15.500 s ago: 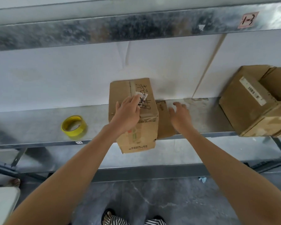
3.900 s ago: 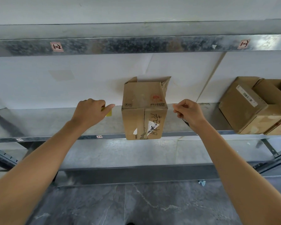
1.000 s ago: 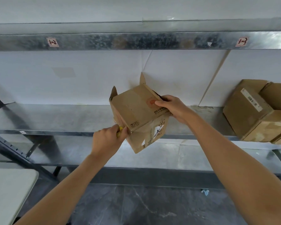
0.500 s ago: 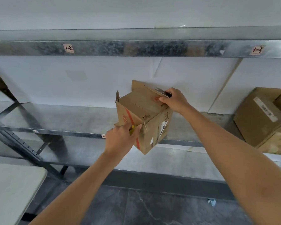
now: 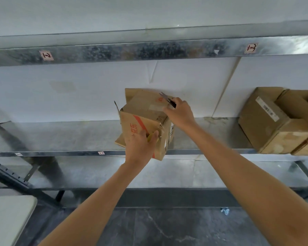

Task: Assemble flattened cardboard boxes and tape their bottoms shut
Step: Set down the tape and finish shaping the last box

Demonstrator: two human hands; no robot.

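We see a brown corrugated cardboard box (image 5: 146,121) tilted at the front edge of the galvanised steel shelf (image 5: 60,137), one corner overhanging. A red stripe and red characters cross its side. On the beam above sit a "1-2" tag (image 5: 46,55) and a "1-3" tag (image 5: 252,47). Our left hand (image 5: 140,146), fingers curled, holds a yellow tape roll (image 5: 150,136) against the box. Our right hand (image 5: 180,112) grips a dark-handled metal blade (image 5: 168,100) on top.
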